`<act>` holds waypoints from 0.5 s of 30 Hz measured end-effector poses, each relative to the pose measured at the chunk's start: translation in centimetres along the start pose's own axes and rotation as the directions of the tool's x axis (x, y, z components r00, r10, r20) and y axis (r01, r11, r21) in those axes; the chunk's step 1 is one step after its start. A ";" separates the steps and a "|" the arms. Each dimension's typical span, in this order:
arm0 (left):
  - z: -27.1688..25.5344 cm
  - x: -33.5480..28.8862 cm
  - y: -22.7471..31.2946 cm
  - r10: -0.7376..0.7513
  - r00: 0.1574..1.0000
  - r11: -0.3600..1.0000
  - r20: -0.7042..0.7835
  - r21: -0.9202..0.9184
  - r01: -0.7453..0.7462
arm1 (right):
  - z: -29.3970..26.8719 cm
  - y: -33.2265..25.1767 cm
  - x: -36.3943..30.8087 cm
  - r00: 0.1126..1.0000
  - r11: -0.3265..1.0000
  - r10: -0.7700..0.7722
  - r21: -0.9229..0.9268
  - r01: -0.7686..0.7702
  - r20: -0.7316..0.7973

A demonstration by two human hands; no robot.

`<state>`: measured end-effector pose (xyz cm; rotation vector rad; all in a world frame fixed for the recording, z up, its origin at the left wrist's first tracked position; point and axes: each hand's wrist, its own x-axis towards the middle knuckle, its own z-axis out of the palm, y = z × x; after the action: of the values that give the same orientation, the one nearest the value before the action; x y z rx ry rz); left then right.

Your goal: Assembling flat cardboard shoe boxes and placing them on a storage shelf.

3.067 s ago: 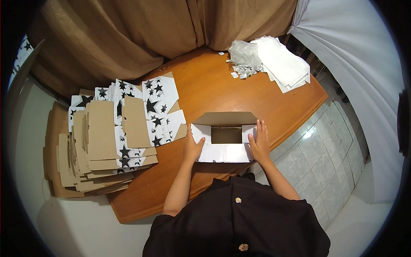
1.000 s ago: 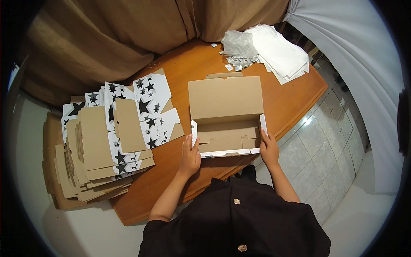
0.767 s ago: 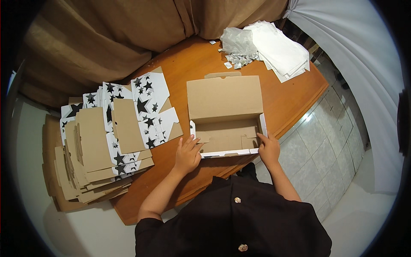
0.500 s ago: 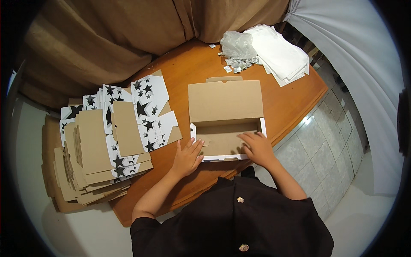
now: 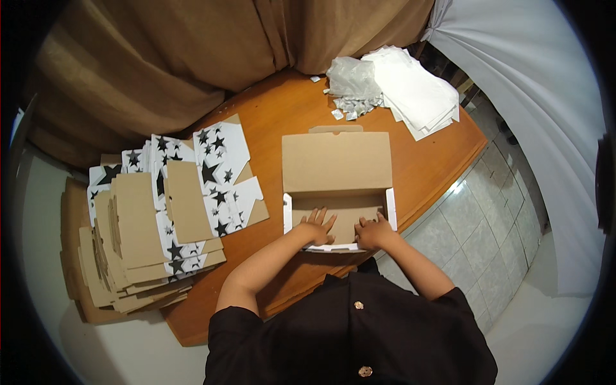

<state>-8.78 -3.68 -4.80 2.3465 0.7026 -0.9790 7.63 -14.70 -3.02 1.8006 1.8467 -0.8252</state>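
A cardboard box [image 5: 337,160], brown inside with white edges, stands on the wooden table in front of me, its lid folded back toward the far side. Over the near wall reaches my left hand [image 5: 316,229], fingers spread inside the box near its left part. My right hand [image 5: 374,232] is at the near right corner, its fingers bent down inside over the front wall. Neither hand appears to hold a loose object. Some fingertips of the right hand are hard to make out against the box floor.
To the left lies a stack of flat cardboard box blanks [image 5: 141,218], some printed with black stars on white. White paper sheets [image 5: 417,96] and a clear plastic bag [image 5: 353,78] with small sachets [image 5: 353,107] lie at the far right. The wooden table [image 5: 263,131] ends at a tiled floor [image 5: 468,224].
My left hand has moved right, from the box's left edge to inside over its near wall. My right hand has come lower, to the near right corner. The view has shifted slightly.
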 end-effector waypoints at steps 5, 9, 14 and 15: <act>0.3 2.0 -0.4 -0.011 0.991 0.999 0.134 -0.034 0.016 | -2.2 -0.5 -4.1 0.961 0.999 -0.013 0.046 0.026 -0.275; -0.1 3.3 0.6 -0.064 0.991 0.998 0.121 0.024 0.062 | -3.3 2.7 -4.9 0.750 0.987 0.063 0.153 0.051 -0.658; -1.3 5.9 2.6 -0.128 0.985 0.990 0.119 -0.036 0.133 | -2.9 9.8 -1.8 0.658 0.973 0.044 0.181 0.142 -0.752; -1.7 6.5 3.1 -0.159 0.980 0.984 0.118 -0.066 0.168 | -3.4 11.1 -1.1 0.655 0.972 0.038 0.181 0.151 -0.754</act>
<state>-2.08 -3.21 -7.81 2.1763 0.8828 -1.1251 19.11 -13.47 -1.07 2.5110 2.3818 -0.2915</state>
